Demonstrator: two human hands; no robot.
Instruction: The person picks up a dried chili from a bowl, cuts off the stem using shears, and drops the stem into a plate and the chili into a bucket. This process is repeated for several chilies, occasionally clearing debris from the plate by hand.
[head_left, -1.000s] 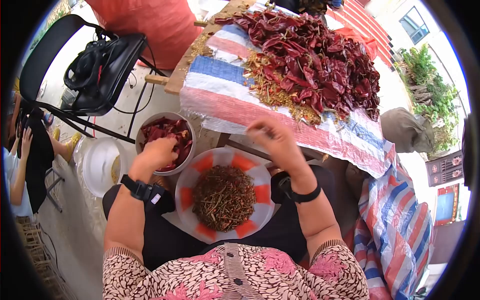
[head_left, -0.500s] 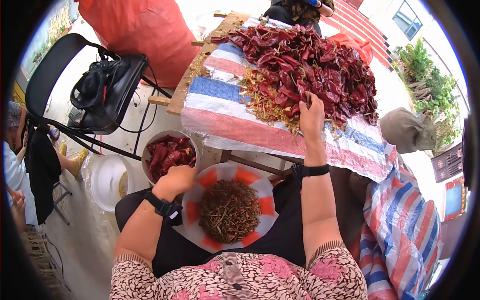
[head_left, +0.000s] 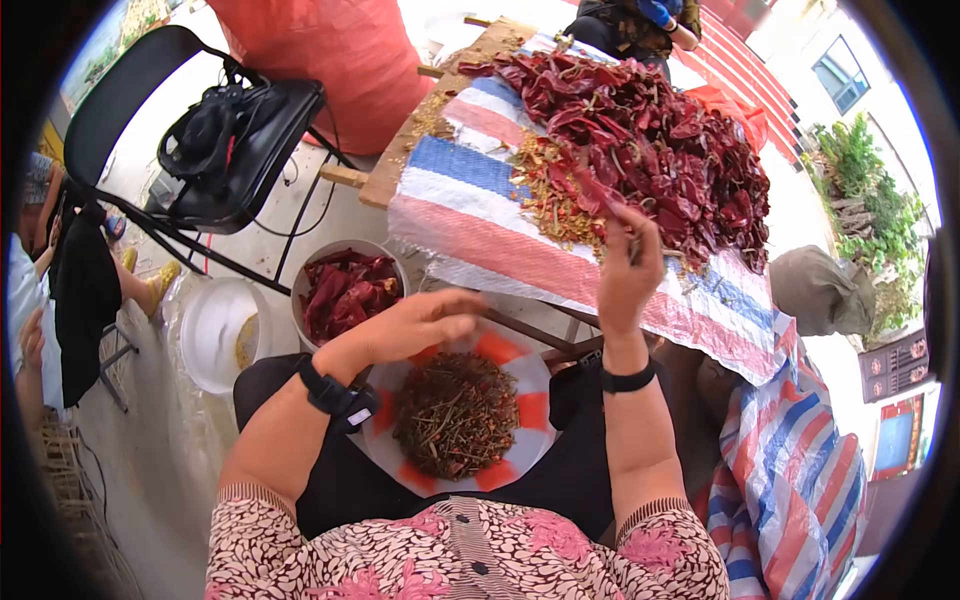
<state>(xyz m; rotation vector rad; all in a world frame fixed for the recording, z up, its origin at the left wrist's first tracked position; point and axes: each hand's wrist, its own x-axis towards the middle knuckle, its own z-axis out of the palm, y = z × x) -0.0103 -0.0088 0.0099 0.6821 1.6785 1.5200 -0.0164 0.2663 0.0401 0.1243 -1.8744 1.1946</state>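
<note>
Wrinkly dark dried red chili (head_left: 600,197), tilted in mid-air right by the chili pile's (head_left: 660,140) near edge.

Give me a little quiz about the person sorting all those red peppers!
1. True or false: the left hand is closed tight around a pepper.
2. What fills the plate on the person's lap? A) stems B) water C) rice
3. Fill in: the right hand pinches a dried chili over the ____ cloth.
Key: 1 false, its fingers are open; 2 A; 3 striped cloth.
</note>
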